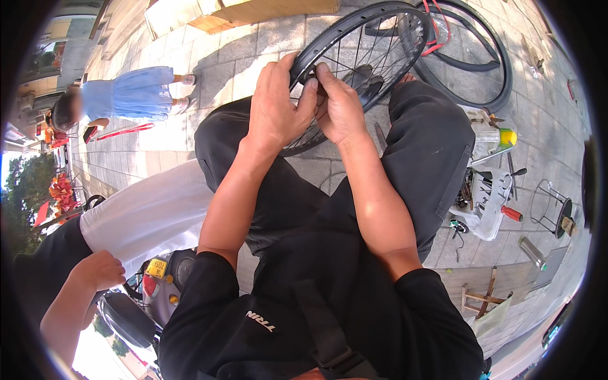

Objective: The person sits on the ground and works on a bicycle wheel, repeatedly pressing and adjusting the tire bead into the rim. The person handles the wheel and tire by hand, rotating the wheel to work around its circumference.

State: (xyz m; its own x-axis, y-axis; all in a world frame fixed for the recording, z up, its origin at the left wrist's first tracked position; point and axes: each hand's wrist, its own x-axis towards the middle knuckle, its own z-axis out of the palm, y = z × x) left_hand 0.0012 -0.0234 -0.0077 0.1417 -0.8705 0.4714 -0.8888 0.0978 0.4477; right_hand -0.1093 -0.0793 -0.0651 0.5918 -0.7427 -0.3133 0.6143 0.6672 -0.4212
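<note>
A black spoked bicycle wheel leans up between my knees, its rim slanting away to the upper right. My left hand is closed at the near left part of the rim, fingers over the outer edge and thumb pointing inward. Beside it my right hand is closed too, thumb up against the inner side of the rim and the other fingers curled out of sight. The two thumbs are close together. Whatever small part lies between them is mostly hidden by my fingers.
Right of the wheel lie a black tyre and a red strap. A white tool tray, red-handled screwdriver and wooden folding stool are at right. A wooden box is ahead; someone in white trousers stands close at left.
</note>
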